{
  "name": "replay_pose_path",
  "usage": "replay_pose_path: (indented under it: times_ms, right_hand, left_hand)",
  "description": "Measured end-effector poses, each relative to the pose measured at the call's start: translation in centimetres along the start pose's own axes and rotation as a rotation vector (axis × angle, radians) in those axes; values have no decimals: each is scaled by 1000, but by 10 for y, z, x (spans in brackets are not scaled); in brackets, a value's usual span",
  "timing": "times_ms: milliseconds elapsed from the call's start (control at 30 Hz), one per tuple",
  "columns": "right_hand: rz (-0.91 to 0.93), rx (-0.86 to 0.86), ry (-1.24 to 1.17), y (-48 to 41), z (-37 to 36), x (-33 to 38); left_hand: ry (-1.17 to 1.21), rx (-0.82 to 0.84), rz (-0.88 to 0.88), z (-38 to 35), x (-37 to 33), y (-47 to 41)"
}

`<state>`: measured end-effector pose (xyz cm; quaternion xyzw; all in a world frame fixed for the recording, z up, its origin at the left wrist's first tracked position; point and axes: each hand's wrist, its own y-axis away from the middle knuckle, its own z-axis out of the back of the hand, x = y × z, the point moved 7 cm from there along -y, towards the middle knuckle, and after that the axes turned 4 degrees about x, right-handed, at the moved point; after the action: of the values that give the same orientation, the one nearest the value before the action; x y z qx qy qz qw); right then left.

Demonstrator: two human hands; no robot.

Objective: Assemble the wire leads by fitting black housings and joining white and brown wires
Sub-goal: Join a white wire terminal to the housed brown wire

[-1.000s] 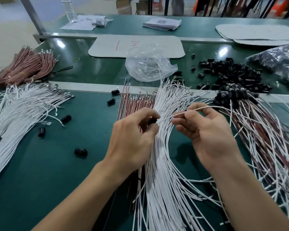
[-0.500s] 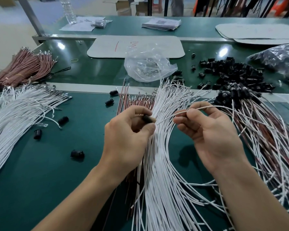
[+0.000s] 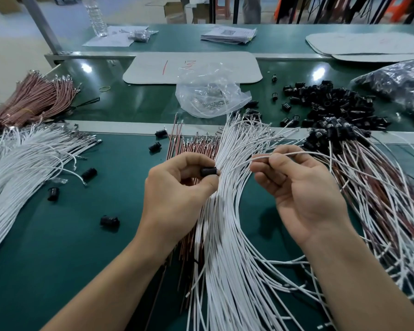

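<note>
- Left hand (image 3: 177,197) pinches a small black cylindrical plastic housing (image 3: 208,171) between thumb and forefinger, over the middle of the green bench mat (image 3: 58,259).
- Right hand (image 3: 304,194) is just beside it, not touching. It pinches one thin white insulated wire (image 3: 296,153) near its free end, which is aimed at the housing.

Risks, as I judge them:
- The wire bows between grip and tip. Pushed from that far back, it may buckle instead of seating.
- The tip runs close against the fanned sheaf of loose white wires (image 3: 225,247). It could snag one, or a neighbouring strand could get fed by mistake.
- The housing is small and held only at its sides. A slip would drop it among the strands.

Hard to make out:
- The wire's tip is lost against the white sheaf, so I cannot tell whether it has entered the housing.
- The housing's mouth is masked by the fingers.
- The row of brown wires (image 3: 194,146) lies mostly under the left hand.
- The tangle of fitted leads (image 3: 380,187) on the right is cut off by the edge.
</note>
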<state>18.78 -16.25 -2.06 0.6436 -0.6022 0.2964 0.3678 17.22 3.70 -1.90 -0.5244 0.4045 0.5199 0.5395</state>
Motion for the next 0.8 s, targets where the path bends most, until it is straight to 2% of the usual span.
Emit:
replay_pose_path:
  times_ms: [233,600,800]
  right_hand:
    - [7,0,-13,0,0,-1]
    - [42,-27,-32,1,1,4]
    - [57,-8,48,2,-3,2]
  left_hand:
    - [99,162,-12,-16,-6,4]
    - [-41,121,-20,-14,-5,3]
    - [-96,119,-15,-14,-1,4]
